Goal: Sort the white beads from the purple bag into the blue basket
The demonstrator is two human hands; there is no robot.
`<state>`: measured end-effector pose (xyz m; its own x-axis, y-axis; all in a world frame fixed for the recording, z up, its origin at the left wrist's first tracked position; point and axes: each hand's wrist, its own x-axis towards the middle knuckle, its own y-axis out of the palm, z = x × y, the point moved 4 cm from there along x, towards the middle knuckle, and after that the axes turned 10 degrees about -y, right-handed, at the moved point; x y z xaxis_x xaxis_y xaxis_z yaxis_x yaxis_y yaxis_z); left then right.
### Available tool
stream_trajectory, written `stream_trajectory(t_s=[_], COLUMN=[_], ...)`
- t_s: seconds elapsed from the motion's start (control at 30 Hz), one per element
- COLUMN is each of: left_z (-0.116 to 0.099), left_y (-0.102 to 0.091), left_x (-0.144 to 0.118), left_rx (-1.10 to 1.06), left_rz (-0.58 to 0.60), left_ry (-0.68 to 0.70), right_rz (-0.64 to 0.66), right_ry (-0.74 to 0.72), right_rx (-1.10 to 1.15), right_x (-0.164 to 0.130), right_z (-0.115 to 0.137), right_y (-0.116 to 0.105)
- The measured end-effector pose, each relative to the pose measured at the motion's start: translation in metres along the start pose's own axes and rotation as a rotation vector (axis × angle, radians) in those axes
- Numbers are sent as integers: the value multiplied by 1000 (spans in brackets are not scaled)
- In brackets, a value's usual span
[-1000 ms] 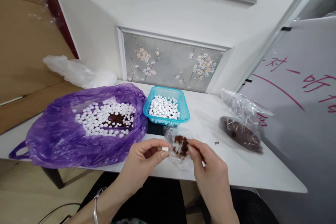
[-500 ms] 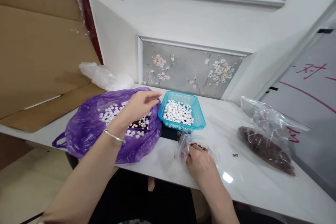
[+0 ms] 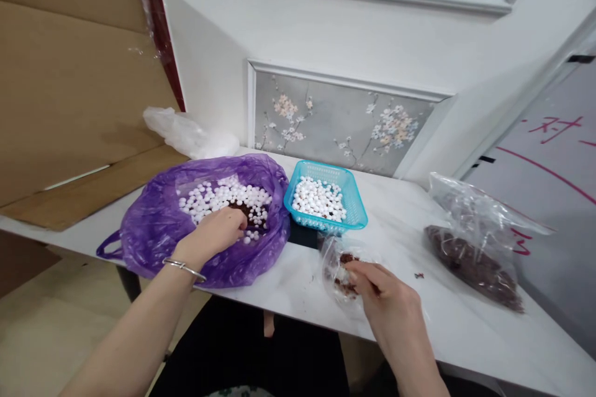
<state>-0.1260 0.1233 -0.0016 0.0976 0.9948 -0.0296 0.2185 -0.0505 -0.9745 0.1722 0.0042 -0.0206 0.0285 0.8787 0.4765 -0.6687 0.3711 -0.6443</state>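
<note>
My left hand (image 3: 218,227) reaches into a purple plastic bag (image 3: 144,223). Its fingers are curled down among small white balls (image 3: 209,198) and dark brown material (image 3: 254,214), and the fingertips are hidden. My right hand (image 3: 386,291) is over a small clear plastic bag (image 3: 329,260) holding reddish-brown crumbs (image 3: 347,258). Thumb and forefinger are pinched together there; a small whitish bit shows at their tips, too unclear to name. A blue plastic basket (image 3: 356,201) with more white balls (image 3: 319,198) stands behind, between both hands.
A larger clear bag of brown material (image 3: 470,267) lies at the right, near a whiteboard (image 3: 549,198). One small dark scrap (image 3: 419,275) is on the white table (image 3: 298,285). Cardboard (image 3: 84,99) and a crumpled white bag (image 3: 186,133) are at the left.
My left hand has gone from above the purple bag down into it, its fingers now curled. My right hand has drawn back slightly to the right, uncovering the brown crumbs.
</note>
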Motion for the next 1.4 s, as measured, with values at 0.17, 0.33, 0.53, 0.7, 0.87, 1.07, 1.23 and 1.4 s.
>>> stream_trajectory(t_s=[0.17, 0.33, 0.53, 0.7, 0.87, 1.07, 1.23, 1.4], left_z=[-8, -29, -80, -116, -131, -138, -139, -138], left_y=[-5, -25, -7, 19, 26, 26, 32, 33], left_x=[1, -14, -54, -78, -86, -89, -89, -89], left_rx=[-117, -388, -1600, -1895, -1903, -1890, -1901, -1895], left_rz=[-32, -109, 396, 713, 805, 805, 780, 756], left_ry=[44, 81, -11, -146, -147, -68, 23, 37], right_rz=[-59, -65, -110, -102, -52, -131, -154, -177], right_ry=[187, 269, 171, 51, 27, 149, 112, 57], right_rx=[162, 331, 437, 682, 841, 893, 913, 828], right_x=[-5, -6, -4, -8, -10, -13, -17, -18], right_z=[-6, -11, 7, 42, 64, 58, 58, 63], right_y=[-5, 0, -7, -20, -24, -17, -14, -15])
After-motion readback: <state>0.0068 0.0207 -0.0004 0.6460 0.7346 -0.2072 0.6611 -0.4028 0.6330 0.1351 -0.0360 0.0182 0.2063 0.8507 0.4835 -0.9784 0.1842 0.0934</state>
